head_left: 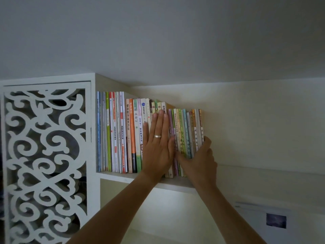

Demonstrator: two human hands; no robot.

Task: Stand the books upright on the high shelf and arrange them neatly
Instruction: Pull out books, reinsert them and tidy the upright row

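- A long row of books (pixel 121 134) stands upright on the high shelf (pixel 175 184), spines facing out, starting hard against the white side wall of the unit at the left.
- The tallest, thinnest books are at the left end; a mid-height group with an orange spine (pixel 132 134) follows, and a shorter pastel group (pixel 186 131) ends the row on the right.
- The left hand (pixel 158 147) lies flat against the spines in the middle of the row, fingers straight and close together, pointing up (a plain ring (pixel 157 136) sits on one finger).
- The right hand (pixel 200 155) takes the shorter pastel group: its thumb crosses the spines low down while the fingers curl round the outer cover of the last book on the right, so this grip clamps the group from the side.
- The pastel books lean very slightly to the left, tops towards the taller ones, though the wide lens may account for some of that.
- Both forearms reach up from the bottom edge of the view, crossing in front of the shelf's front edge.
- Left of the books is a white fretwork panel (pixel 45 155) cut in scrolling curls, dark behind the openings.
- To the right of the last book the shelf runs on along a pale wall, and a small dark picture (pixel 276 220) hangs on the wall lower right.
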